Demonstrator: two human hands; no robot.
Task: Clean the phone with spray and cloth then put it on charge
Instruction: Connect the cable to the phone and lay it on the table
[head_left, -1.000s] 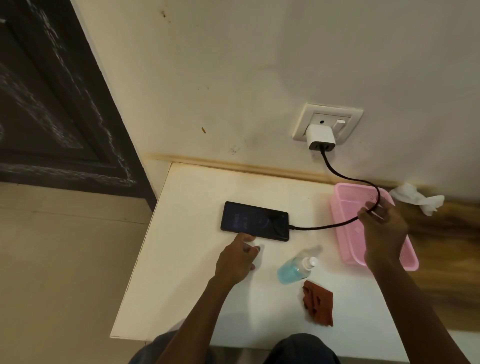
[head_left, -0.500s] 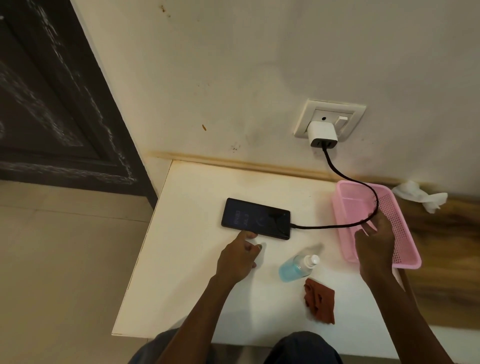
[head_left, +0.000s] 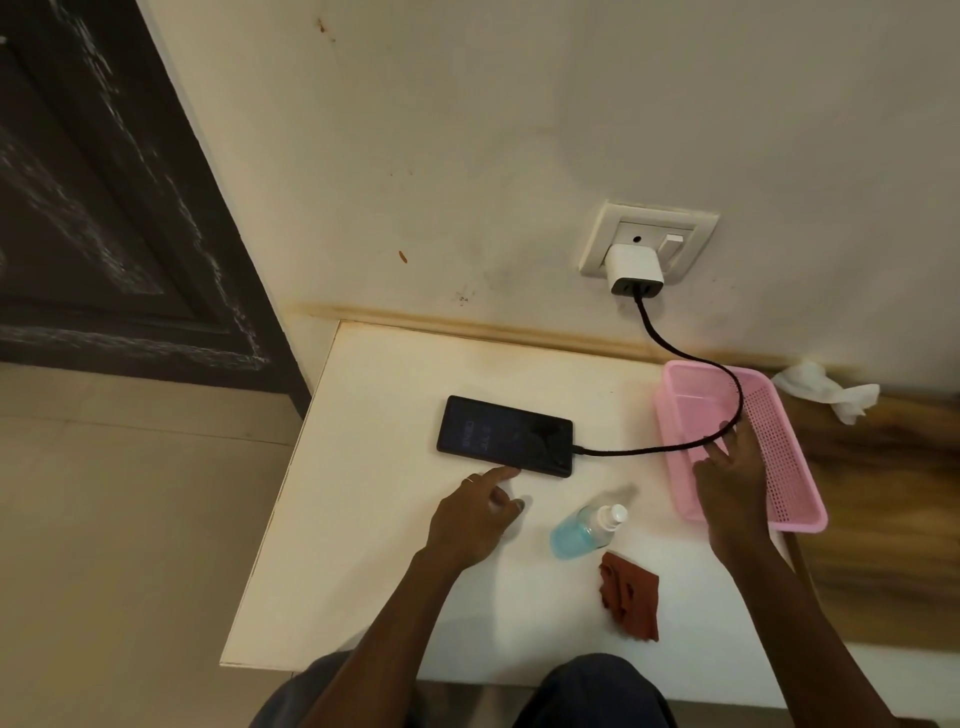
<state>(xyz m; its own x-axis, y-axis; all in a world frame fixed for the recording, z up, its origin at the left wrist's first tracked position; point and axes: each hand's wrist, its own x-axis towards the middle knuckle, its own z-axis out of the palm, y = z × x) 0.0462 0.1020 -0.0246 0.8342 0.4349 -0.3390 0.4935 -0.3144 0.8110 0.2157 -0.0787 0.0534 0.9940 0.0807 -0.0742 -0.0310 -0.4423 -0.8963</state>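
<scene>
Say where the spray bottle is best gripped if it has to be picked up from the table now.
Grip the spray bottle around its clear, blue-filled body, coming from above. It seems to lie on its side, white nozzle pointing toward the pink basket, so the round body is the widest free part. The right hand looks nearer; the cloth lies clear of it.

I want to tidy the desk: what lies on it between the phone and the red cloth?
In the head view, the spray bottle lies on its side between the phone and the red cloth.
</scene>
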